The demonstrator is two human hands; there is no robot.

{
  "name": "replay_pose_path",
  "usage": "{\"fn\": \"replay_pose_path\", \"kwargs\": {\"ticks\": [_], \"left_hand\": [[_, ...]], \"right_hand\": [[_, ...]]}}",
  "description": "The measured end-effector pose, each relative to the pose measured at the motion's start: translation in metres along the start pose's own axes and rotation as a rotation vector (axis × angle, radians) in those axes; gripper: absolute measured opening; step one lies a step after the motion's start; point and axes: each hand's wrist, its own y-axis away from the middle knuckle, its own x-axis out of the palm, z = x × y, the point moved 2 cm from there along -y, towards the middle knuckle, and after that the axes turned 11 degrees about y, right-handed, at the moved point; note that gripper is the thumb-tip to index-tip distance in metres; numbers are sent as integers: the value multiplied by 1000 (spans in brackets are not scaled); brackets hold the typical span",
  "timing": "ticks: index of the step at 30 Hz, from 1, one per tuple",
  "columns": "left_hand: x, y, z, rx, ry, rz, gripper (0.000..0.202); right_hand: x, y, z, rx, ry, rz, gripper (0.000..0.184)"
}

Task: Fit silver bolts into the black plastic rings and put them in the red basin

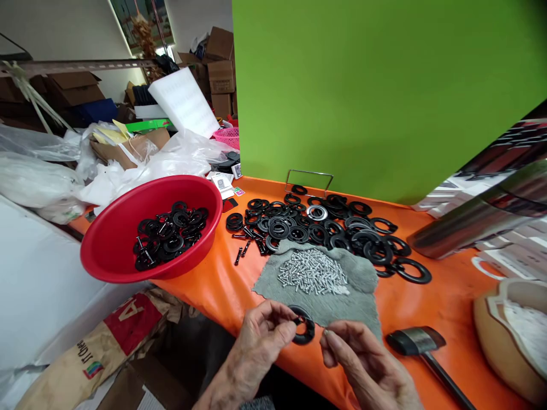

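Note:
My left hand [267, 336] pinches a black ring [304, 333] between thumb and fingers, near the front edge of the table. A small black piece shows at the ring's inner left side by the fingertips. My right hand [356, 356] is just right of the ring, apart from it, thumb and forefinger pressed together. Whatever it may hold is too small to make out. Beyond both hands a grey-green cloth [284, 287] bears a heap of small silvery pins [311, 272]. Behind the cloth lies a wide spread of black rings [299, 232], with several short black pieces [242, 252] at its left.
A red basin [111, 228] with black assembled parts stands at the left. To the right lie a black-headed mallet [416, 340], a tan tub [491, 336] and a shiny metal cylinder [470, 213]. A green panel [363, 97] rises behind the orange table cover [226, 290].

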Motion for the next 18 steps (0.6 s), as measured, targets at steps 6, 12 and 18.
{"fn": "replay_pose_path", "kwargs": {"ticks": [6,12,18], "left_hand": [[8,4,5,104,-229,37,18],[7,7,5,191,-459,48,9],[1,12,7,214,-640,63,10]], "right_hand": [[8,3,3,-52,43,-7,23],[14,1,0,-92,49,0,21],[15,2,-4,21,-24,8,31]]}}
